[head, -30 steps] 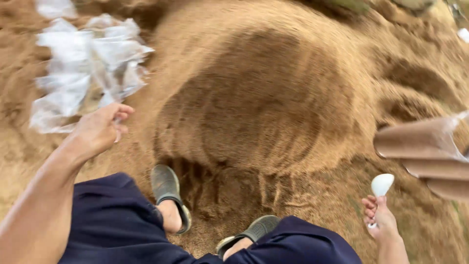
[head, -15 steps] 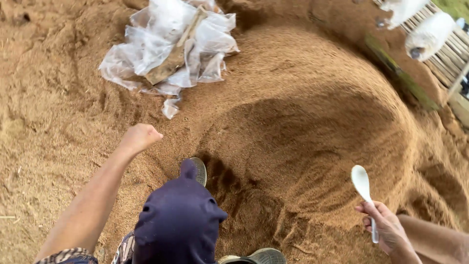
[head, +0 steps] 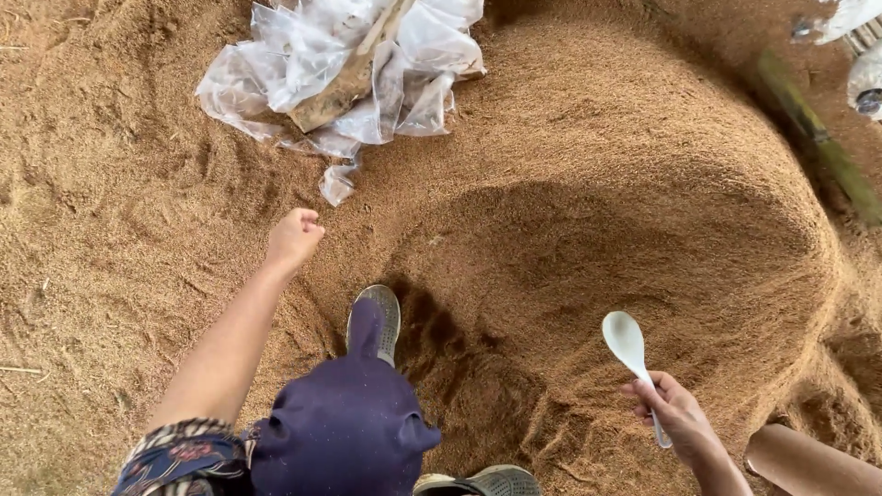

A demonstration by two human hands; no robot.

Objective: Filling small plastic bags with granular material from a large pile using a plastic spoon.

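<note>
The right hand (head: 678,413) sits low at the right edge of the view, its fingers (head: 654,397) wrapped around the handle of a white spoon (head: 632,354). The spoon stands nearly upright in the grip, bowl end up and tilted slightly left, held over the lower slope of a big sawdust mound (head: 634,184). The forearm runs down and out of the frame at the bottom right.

The left arm is stretched out almost straight, rising from a patterned sleeve (head: 179,455) at the lower left toward the middle of the view. The left hand (head: 294,237) at its end is clenched into a fist, knuckles up; whether anything is inside the fist cannot be told. It hangs over loose sawdust, just below a heap of clear plastic bags (head: 340,69) with a wooden stick (head: 349,78) lying across them.

Between the 2 arms is a knee in dark blue trousers (head: 344,427). A grey shoe (head: 377,317) is planted in a scooped hollow at the foot of the mound, and another shoe (head: 482,482) shows at the bottom edge. A brown tube-like object (head: 808,464) lies just right of the right wrist.
</note>
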